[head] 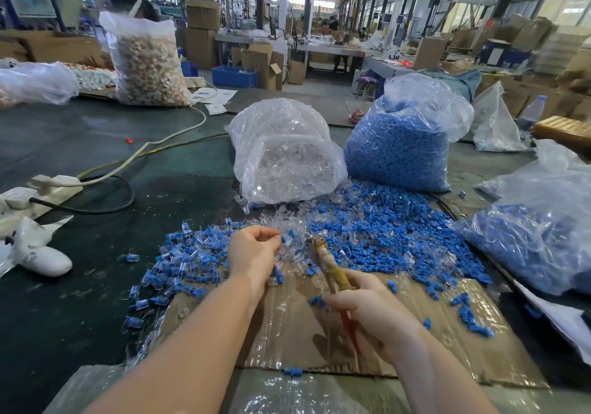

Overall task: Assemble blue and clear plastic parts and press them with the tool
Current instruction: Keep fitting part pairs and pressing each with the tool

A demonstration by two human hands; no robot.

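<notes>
My left hand (252, 250) hovers over the middle of the table, its curled fingertips pinching a small clear and blue plastic part (285, 238). My right hand (367, 305) grips a worn tool (332, 269) with a tape-wrapped shaft and red handle, its tip pointing up toward the part. A heap of loose blue parts (393, 231) lies ahead on the right. Loose clear parts (281, 222) are scattered ahead in the centre. Joined blue-and-clear pieces (179, 263) pile up on the left. A sheet of cardboard (399, 333) lies under both hands.
A bag of clear parts (287, 154) and a bag of blue parts (403, 145) stand behind the heaps. Another bag of blue pieces (537, 238) lies right. A power strip (48, 186) with cables and a white shark toy (35, 247) sit left. A person works far left.
</notes>
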